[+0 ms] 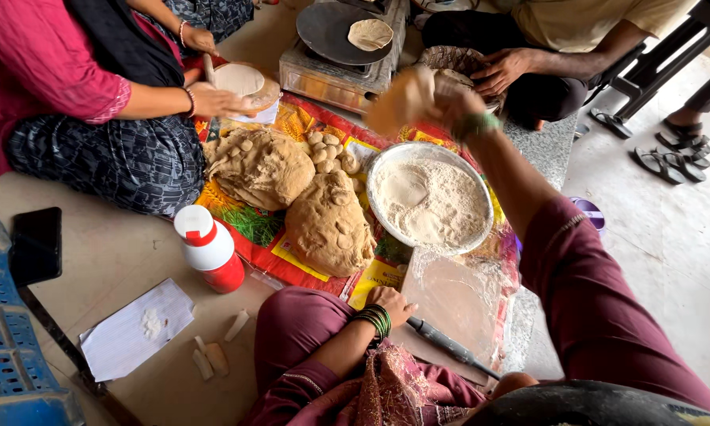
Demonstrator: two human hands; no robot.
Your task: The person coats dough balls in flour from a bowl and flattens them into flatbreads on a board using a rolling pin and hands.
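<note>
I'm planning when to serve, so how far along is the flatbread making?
Done: dough kneaded into two mounds, some small balls portioned. In hand: the right hand lifts a blurred rolled round; one flatbread sits on the griddle; the left hand rests by the board. Left: most dough is unportioned.

floor (670, 237): pale, smooth stone or cement, matte, lit evenly by soft daylight with no hard shadows.
stone slab (556, 146): grey speckled block, lying on the floor just left of the sandals.
sandals (670, 154): dark pairs on the bare floor toward the upper right edge.
bench frame (663, 59): black metal legs, standing above the sandals in the top right corner.
blue crate (3, 347): ribbed plastic, far across the floor from the sandals, at the lower left edge.
dark metal bar (51, 327): runs slantwise over the floor beside the crate.
</note>
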